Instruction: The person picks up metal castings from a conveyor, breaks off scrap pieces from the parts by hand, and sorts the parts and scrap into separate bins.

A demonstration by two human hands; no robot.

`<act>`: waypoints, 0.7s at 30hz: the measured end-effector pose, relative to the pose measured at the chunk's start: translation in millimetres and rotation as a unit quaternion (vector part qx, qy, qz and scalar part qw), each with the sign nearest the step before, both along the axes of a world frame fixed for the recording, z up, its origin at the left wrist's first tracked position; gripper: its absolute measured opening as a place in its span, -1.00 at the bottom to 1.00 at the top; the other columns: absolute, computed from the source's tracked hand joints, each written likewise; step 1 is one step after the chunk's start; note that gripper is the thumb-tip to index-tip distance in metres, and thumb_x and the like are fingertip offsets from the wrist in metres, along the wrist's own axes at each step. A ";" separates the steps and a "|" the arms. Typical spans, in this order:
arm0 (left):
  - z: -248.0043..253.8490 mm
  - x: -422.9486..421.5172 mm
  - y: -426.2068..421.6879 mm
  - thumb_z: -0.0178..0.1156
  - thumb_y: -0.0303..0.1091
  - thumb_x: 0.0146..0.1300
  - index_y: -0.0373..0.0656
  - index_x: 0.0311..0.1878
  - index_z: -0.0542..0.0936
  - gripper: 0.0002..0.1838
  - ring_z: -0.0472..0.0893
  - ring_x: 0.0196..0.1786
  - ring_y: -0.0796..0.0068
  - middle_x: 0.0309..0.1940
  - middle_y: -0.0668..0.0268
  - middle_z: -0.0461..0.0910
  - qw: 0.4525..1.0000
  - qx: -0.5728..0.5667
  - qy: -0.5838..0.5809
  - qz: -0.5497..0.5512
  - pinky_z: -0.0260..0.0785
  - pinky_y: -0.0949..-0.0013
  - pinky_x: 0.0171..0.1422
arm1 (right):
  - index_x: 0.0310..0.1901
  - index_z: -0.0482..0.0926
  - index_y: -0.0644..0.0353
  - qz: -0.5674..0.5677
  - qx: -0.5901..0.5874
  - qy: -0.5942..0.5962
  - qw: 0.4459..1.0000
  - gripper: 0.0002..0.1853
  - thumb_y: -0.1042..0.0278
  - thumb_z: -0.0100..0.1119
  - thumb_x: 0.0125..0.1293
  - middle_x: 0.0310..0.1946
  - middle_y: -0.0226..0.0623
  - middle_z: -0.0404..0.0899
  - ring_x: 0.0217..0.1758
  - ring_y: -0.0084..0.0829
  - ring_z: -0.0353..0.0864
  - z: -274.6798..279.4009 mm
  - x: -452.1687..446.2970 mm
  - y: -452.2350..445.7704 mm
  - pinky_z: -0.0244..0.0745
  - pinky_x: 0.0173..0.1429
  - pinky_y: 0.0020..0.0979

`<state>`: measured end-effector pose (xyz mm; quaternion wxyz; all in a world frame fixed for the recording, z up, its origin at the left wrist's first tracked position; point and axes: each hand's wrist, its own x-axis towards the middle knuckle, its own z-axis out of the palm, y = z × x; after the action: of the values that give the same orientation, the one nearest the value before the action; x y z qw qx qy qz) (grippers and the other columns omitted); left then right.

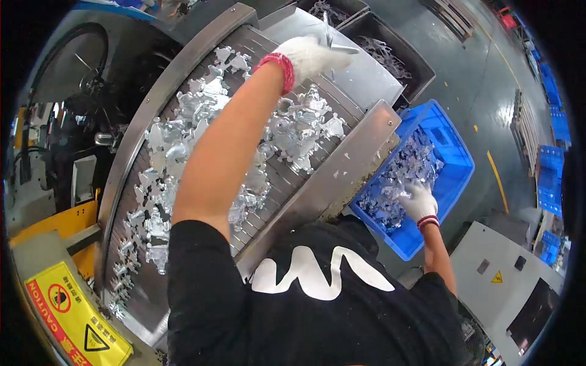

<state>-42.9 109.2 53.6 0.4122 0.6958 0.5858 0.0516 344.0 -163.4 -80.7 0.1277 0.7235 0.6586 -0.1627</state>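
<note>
Factory floor (499,107), marked with yellow lines, stretches behind a worker in a black shirt (268,323) at a slatted conveyor (332,177), seen from the head camera. Silvery metal parts (165,146) lie scattered along the belt, beneath and to both sides of the outstretched left arm. Gloved in white with a red cuff, the left hand (308,58) is raised near the edge of a sloping metal plate (369,76), a slim branched metal piece (328,30) at its fingers. Beyond the plate sit dark crates (420,84) of thin scrap. Well apart from it, the right hand (421,202), likewise gloved, reaches into a blue bin (455,149) and touches the shiny pieces (381,204) heaped there. Small and blurred at this range, the fingers do not show whether either hand is clamped on metal. Judging by the layout, the step in hand looks like separating parts from thin scrap; the next move calls for freeing both hands without snagging the gloves on jagged edges.
</note>
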 end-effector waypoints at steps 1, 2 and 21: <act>-9.4 -6.0 0.6 0.23 0.36 0.21 -0.24 0.38 0.64 -0.10 0.66 0.36 0.01 0.29 -0.16 0.67 0.994 0.070 0.081 -0.023 0.47 0.13 0.49 | 0.10 0.81 0.09 -0.021 -0.025 -0.020 0.999 -0.53 -0.07 0.40 0.33 0.23 -0.12 0.74 0.41 -0.08 0.65 -1.0 -0.5 -3.2 0.52 0.49 -0.09; -19.5 -13.3 -0.3 0.20 0.35 0.23 -0.22 0.42 0.63 -0.10 0.65 0.38 -0.06 0.33 -0.16 0.66 0.976 0.140 0.163 -0.043 0.47 0.11 0.51 | 0.11 0.81 0.10 -0.046 -0.006 0.027 0.999 -0.54 -0.04 0.40 0.33 0.22 -0.12 0.75 0.39 -0.07 0.66 -3.4 1.2 4.7 0.53 0.48 -0.10; -10.1 -136.5 -290.2 0.46 -0.31 0.09 -0.07 -0.06 0.75 -0.69 0.68 0.04 0.18 -0.02 0.28 0.67 0.947 0.291 0.134 -0.028 0.56 0.08 0.13 | 0.27 0.72 -0.04 0.370 -0.025 0.292 0.882 -0.41 -0.23 0.32 0.36 0.04 -0.02 0.78 0.12 0.03 0.78 86.9 -369.9 236.0 0.66 0.21 -0.07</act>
<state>-179.4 -181.1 43.4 0.1106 0.8025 0.5750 0.1148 -25.9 72.6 6.2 -0.0016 0.3433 0.8817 -0.3238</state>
